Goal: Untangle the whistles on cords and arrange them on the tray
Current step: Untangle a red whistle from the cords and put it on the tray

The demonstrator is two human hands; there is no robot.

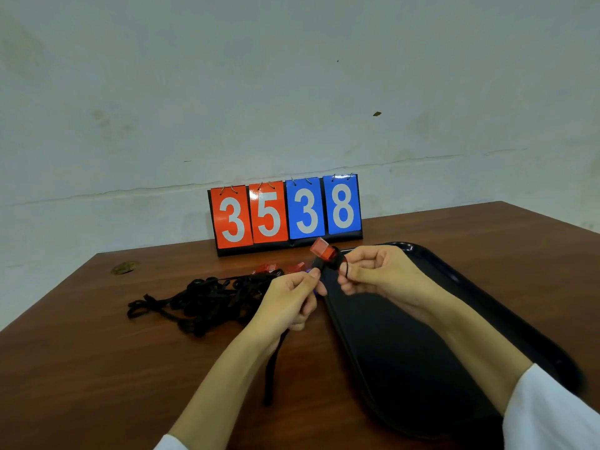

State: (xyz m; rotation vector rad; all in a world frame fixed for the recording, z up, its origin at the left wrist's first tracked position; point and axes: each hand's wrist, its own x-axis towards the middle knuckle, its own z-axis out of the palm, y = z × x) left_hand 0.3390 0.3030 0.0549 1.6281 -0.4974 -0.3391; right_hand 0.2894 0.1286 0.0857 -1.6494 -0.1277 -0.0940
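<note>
A red whistle (322,249) is lifted just above the near-left edge of the black tray (422,368). My right hand (376,271) pinches its black cord close to the whistle. My left hand (289,298) grips the same cord, whose loose end (272,368) hangs down past my wrist to the table. Left of my hands lies a tangled heap of black cords (207,302). Two more red whistles (279,268) sit at the heap's far right end, partly hidden behind my left hand.
A flip scoreboard (285,212) reading 3538 stands at the table's far edge, against the wall. The brown wooden table (97,368) ends at the left and back. A small round mark (125,267) shows near the far-left corner.
</note>
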